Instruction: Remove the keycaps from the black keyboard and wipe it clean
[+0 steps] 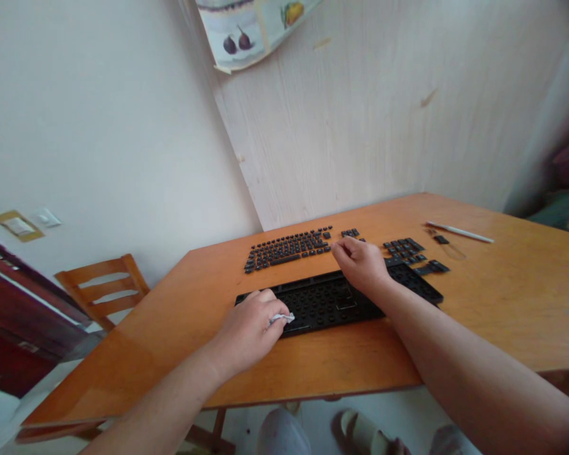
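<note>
A black keyboard base (pixel 313 303) without its keycaps lies on the wooden table in front of me. My left hand (pixel 258 319) rests at its left end, fingers closed on a crumpled white tissue (pixel 284 317). Above the back edge of the base is my right hand (pixel 360 262), its fingers curled together in a pinch; whatever is between them, if anything, is hidden. Just behind the base, loose black keycaps (pixel 284 246) are laid out in keyboard order. A second group, the number pad keycaps (pixel 403 248), sits to the right of my right hand.
A white pen-like stick (pixel 459 232) lies at the back right of the wooden table (pixel 497 297), near a small tool with a black part (pixel 440 239). Several more black pieces (pixel 432 267) are by the base's right end. A wooden chair (pixel 102 287) stands at the left.
</note>
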Demonstrator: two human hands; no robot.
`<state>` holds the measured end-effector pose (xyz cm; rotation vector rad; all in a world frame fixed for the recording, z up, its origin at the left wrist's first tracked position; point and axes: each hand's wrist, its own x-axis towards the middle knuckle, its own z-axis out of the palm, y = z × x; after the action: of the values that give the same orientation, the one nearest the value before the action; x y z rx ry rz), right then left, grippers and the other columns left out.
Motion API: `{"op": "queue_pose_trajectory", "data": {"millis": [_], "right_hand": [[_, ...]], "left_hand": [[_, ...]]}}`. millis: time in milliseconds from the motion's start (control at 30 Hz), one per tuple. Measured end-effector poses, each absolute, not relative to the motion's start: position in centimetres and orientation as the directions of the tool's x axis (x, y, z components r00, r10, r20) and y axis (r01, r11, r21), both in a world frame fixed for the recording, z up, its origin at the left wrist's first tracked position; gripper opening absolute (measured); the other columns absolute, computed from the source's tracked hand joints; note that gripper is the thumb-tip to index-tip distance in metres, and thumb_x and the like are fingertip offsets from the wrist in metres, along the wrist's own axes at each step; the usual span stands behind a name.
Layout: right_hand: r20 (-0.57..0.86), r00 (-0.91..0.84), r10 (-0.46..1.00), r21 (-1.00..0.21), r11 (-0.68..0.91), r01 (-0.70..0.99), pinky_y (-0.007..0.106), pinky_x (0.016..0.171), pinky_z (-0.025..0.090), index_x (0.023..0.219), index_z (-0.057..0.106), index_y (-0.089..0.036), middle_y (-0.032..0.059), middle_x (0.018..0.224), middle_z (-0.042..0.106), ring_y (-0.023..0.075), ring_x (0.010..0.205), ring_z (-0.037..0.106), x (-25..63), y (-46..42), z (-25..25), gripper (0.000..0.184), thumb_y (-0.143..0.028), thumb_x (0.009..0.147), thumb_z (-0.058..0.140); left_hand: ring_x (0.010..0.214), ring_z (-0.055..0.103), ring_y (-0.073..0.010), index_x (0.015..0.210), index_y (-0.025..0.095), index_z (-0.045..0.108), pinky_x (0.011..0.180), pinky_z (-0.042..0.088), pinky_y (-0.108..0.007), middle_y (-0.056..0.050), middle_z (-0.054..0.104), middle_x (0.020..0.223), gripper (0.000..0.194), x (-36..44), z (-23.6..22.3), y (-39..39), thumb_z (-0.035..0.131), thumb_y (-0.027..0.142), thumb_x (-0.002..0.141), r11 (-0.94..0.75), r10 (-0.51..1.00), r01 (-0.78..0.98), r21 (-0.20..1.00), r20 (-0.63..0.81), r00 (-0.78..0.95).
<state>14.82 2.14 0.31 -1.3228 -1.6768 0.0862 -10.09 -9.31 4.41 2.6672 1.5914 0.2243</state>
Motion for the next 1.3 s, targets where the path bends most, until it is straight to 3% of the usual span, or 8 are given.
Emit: {"op": "queue_pose_trajectory", "data": {"millis": [233,567,700,800,1000,1167,1300], "right_hand": [[0.624,0.053,0.779,-0.569,0.408,0.714,0.025,0.055,0.026,0.065,0.054,-0.021,0.0001,0.059,0.055,0.0136,0.056,0.048,14.8,2.0,0.4,0.037,-0.045,0.091,0.043],[0.617,0.076,0.783,-0.591,0.398,0.701,0.025,0.055,0.026,0.066,0.052,-0.021,-0.0001,0.058,0.054,0.014,0.057,0.049,15.0,1.9,0.7,0.035,-0.043,0.091,0.044],[0.611,0.068,0.788,-0.581,0.388,0.716,0.025,0.055,0.025,0.063,0.049,-0.021,-0.0002,0.058,0.054,0.0138,0.057,0.048,15.0,2.0,0.6,0.036,-0.044,0.091,0.044],[0.609,0.057,0.791,-0.574,0.391,0.719,0.025,0.055,0.025,0.062,0.046,-0.021,-0.0003,0.057,0.053,0.0137,0.057,0.048,14.9,2.1,0.5,0.037,-0.044,0.09,0.044],[0.612,0.053,0.789,-0.574,0.398,0.716,0.026,0.055,0.025,0.062,0.047,-0.021,0.0,0.057,0.054,0.0139,0.057,0.047,15.0,2.0,0.5,0.037,-0.044,0.091,0.043],[0.605,0.052,0.795,-0.573,0.389,0.722,0.026,0.055,0.026,0.062,0.049,-0.021,-0.0003,0.058,0.055,0.0133,0.055,0.045,14.9,1.9,0.5,0.037,-0.043,0.091,0.042],[0.598,0.05,0.8,-0.567,0.378,0.732,0.026,0.056,0.026,0.062,0.051,-0.021,0.0,0.058,0.055,0.0134,0.056,0.046,14.8,1.9,0.6,0.038,-0.044,0.091,0.042]], "left_hand": [[0.096,0.052,-0.0217,0.098,0.026,0.066,0.081,0.043,-0.033,-0.003,0.061,0.098,0.014,-8.5,4.1,-10.1,0.061,0.033,0.087,-0.52,0.854,0.853,0.041,0.053,0.518],[0.095,0.051,-0.022,0.092,0.024,0.065,0.08,0.041,-0.034,-0.004,0.06,0.093,0.011,-9.7,4.7,-9.4,0.054,0.026,0.09,-0.53,0.847,0.848,-0.018,0.03,0.531],[0.095,0.053,-0.0209,0.094,0.025,0.066,0.08,0.042,-0.032,-0.003,0.061,0.095,0.011,-9.9,4.8,-9.0,0.057,0.027,0.088,-0.53,0.848,0.846,0.054,0.033,0.529],[0.094,0.054,-0.02,0.095,0.024,0.066,0.081,0.042,-0.032,-0.004,0.061,0.096,0.017,-9.0,4.7,-8.7,0.05,0.027,0.092,-0.516,0.856,0.853,0.082,0.095,0.509],[0.093,0.053,-0.0209,0.092,0.025,0.067,0.08,0.043,-0.033,-0.004,0.06,0.092,0.022,-6.7,3.9,-8.9,0.046,0.026,0.095,-0.533,0.84,0.846,0.0,0.123,0.529],[0.094,0.051,-0.0227,0.094,0.024,0.067,0.08,0.043,-0.035,-0.004,0.06,0.094,0.012,-6.4,3.8,-9.5,0.058,0.03,0.088,-0.539,0.834,0.84,-0.059,0.099,0.542],[0.093,0.051,-0.0214,0.092,0.024,0.067,0.08,0.043,-0.033,-0.005,0.06,0.092,0.016,-6.5,3.9,-9.4,0.051,0.023,0.091,-0.568,0.816,0.821,-0.062,0.088,0.571]]}}
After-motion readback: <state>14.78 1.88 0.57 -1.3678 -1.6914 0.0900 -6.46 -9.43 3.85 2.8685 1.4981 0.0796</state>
